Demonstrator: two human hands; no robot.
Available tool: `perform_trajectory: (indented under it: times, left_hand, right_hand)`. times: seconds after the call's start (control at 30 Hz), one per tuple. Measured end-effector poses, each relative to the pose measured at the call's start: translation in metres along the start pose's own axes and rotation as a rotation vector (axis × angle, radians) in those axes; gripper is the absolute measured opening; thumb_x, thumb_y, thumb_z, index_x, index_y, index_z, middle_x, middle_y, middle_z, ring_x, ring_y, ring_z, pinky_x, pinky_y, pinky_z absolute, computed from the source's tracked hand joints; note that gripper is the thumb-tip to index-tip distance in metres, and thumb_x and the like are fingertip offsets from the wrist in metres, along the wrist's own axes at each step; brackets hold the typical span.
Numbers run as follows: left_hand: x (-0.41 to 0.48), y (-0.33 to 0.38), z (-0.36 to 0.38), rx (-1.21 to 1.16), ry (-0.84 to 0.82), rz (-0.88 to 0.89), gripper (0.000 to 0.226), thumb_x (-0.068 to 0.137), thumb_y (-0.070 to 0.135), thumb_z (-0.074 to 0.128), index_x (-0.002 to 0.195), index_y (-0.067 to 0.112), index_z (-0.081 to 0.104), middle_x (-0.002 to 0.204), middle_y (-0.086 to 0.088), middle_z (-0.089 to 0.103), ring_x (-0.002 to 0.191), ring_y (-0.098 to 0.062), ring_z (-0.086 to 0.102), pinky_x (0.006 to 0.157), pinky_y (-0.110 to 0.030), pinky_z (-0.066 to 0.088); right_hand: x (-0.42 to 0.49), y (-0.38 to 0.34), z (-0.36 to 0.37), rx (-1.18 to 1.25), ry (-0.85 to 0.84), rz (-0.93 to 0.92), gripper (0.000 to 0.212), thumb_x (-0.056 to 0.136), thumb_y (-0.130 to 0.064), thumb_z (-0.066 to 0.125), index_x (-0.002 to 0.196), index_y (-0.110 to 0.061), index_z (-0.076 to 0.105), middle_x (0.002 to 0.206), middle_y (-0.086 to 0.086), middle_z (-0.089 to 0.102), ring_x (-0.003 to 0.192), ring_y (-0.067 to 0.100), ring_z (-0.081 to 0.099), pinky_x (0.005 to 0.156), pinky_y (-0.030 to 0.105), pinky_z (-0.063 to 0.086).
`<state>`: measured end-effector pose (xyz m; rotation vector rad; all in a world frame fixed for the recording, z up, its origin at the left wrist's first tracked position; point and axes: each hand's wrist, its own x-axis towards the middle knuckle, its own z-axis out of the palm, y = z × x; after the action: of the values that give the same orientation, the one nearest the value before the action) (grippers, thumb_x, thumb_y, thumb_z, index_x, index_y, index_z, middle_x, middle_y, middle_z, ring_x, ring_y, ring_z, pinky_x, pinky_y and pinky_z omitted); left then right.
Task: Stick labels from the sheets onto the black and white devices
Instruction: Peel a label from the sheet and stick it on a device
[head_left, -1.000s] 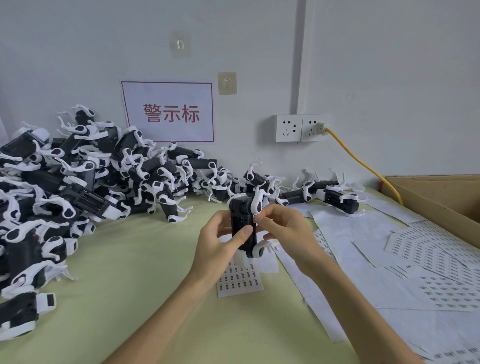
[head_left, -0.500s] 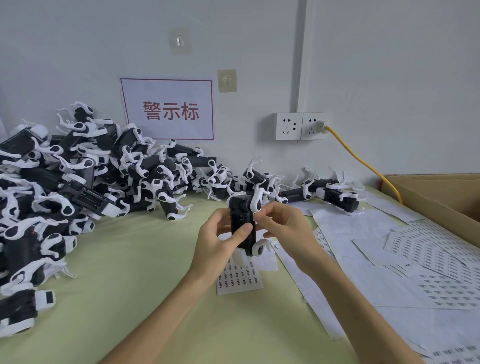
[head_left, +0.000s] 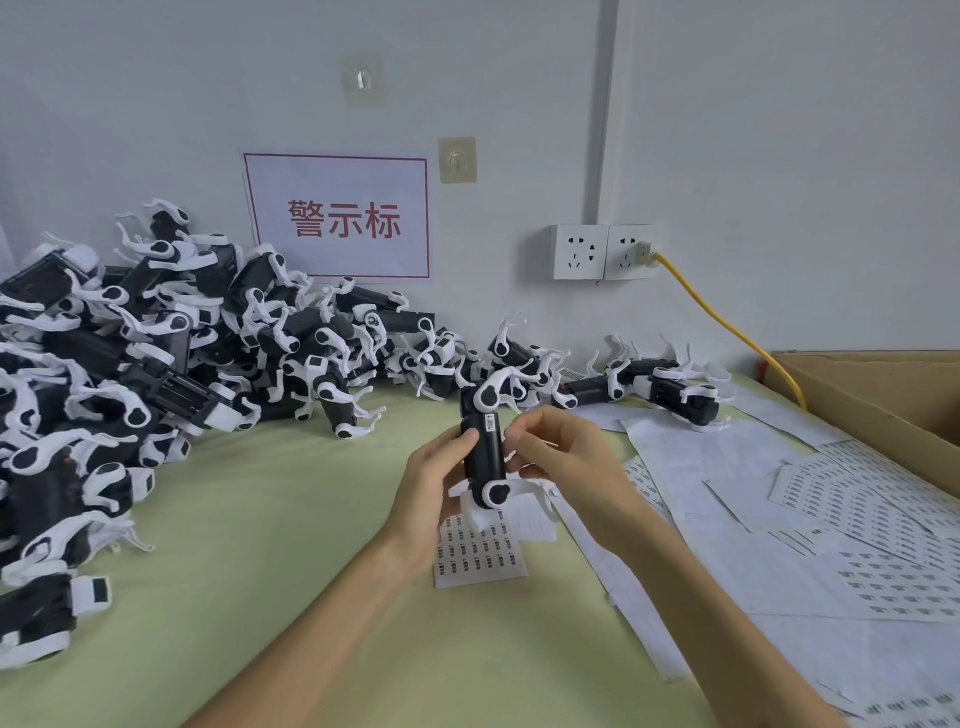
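Your left hand (head_left: 431, 483) grips the black and white device (head_left: 483, 447) upright from its left side, thumb tip pressed against the black body. Your right hand (head_left: 563, 457) holds it from the other side, curled fingers pinching its edge just beside a small white label (head_left: 490, 423) stuck near the top of the body. Directly beneath your hands a small white label sheet (head_left: 480, 553) with rows of printed stickers lies flat on the pale green surface (head_left: 270, 525). To the right of your right hand, larger white paper sheets (head_left: 831, 519) overlap, and beyond them is a brown cardboard box (head_left: 883, 400). To the left of your left hand rises a big pile of black and white devices (head_left: 156, 358), with a few more (head_left: 654, 384) behind your hands along the wall.
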<state>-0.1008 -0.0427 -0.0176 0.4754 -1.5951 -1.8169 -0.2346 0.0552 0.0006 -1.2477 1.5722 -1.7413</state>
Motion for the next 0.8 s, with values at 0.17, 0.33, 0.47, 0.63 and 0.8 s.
perform_trajectory:
  times: [0.17,0.33,0.47,0.63,0.8]
  left_hand:
    - [0.001,0.003,0.001,-0.016,-0.03,-0.019,0.035,0.093,0.043,0.063,0.108,0.014,0.074,0.097,-0.011,0.074,0.091,-0.02,0.07,0.073,-0.027,0.053]
    - [0.001,-0.001,0.002,0.026,0.032,0.039,0.026,0.103,0.031,0.058,0.099,0.013,0.076,0.091,-0.011,0.075,0.082,-0.018,0.073,0.064,-0.021,0.054]
    - [0.001,0.001,0.004,0.066,0.019,0.065,0.032,0.104,0.033,0.055,0.105,0.005,0.071,0.087,-0.011,0.073,0.082,-0.02,0.069,0.073,-0.028,0.053]
    - [0.001,0.001,0.002,0.115,0.046,0.106,0.029,0.105,0.027,0.054,0.096,0.007,0.071,0.081,-0.011,0.071,0.076,-0.02,0.067,0.074,-0.033,0.052]
    - [0.003,0.002,0.002,0.173,0.125,0.099,0.036,0.103,0.022,0.055,0.07,0.016,0.071,0.067,-0.005,0.068,0.064,-0.017,0.063,0.062,-0.027,0.051]
  right_hand:
    - [-0.002,-0.001,0.004,-0.135,0.029,-0.069,0.004,0.091,-0.008,0.074,0.088,-0.009,0.071,0.074,0.001,0.072,0.066,0.014,0.069,0.062,0.021,0.052]
    - [-0.002,0.0,0.007,-0.155,0.028,-0.099,0.008,0.09,-0.006,0.074,0.083,-0.008,0.07,0.077,0.012,0.073,0.07,0.023,0.072,0.069,0.034,0.059]
    - [-0.003,-0.001,0.007,-0.159,0.009,-0.098,0.011,0.09,-0.006,0.075,0.081,-0.01,0.07,0.075,0.004,0.073,0.069,0.021,0.071,0.068,0.033,0.059]
    - [-0.003,0.0,0.008,-0.171,0.0,-0.114,0.008,0.089,-0.006,0.076,0.083,-0.006,0.07,0.074,0.0,0.072,0.068,0.018,0.07,0.066,0.03,0.058]
    - [-0.004,0.002,0.011,-0.194,-0.012,-0.13,0.01,0.09,-0.006,0.076,0.082,-0.007,0.069,0.072,0.002,0.071,0.065,0.023,0.069,0.068,0.039,0.06]
